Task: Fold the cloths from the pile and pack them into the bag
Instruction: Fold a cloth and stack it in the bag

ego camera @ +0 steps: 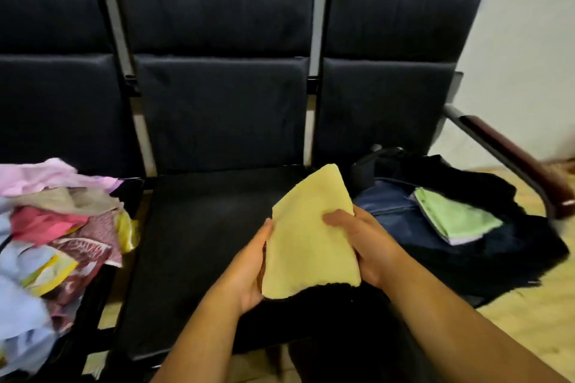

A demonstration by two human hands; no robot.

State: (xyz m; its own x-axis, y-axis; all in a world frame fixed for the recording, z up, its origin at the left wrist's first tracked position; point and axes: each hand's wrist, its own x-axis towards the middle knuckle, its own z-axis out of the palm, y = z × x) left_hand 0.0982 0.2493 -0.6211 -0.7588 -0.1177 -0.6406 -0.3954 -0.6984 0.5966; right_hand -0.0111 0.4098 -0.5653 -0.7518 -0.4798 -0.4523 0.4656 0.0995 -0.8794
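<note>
Both sides gripped: left hand, right hand hold folded yellow cloth. Keep folds pinched; lay flat into backpack at 3 o'clock.

The pile is cut off by the left edge, its cloths blurred.

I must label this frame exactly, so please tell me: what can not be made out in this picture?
Head view:
Pile: cut off by the left edge and blurred, so its cloths cannot be counted.
Bag: its inside is dark and covered by the green cloth; how many cloths lie beneath is hidden.
Yellow cloth: it hides its own underside and most fingers of the left hand and right hand.
</note>
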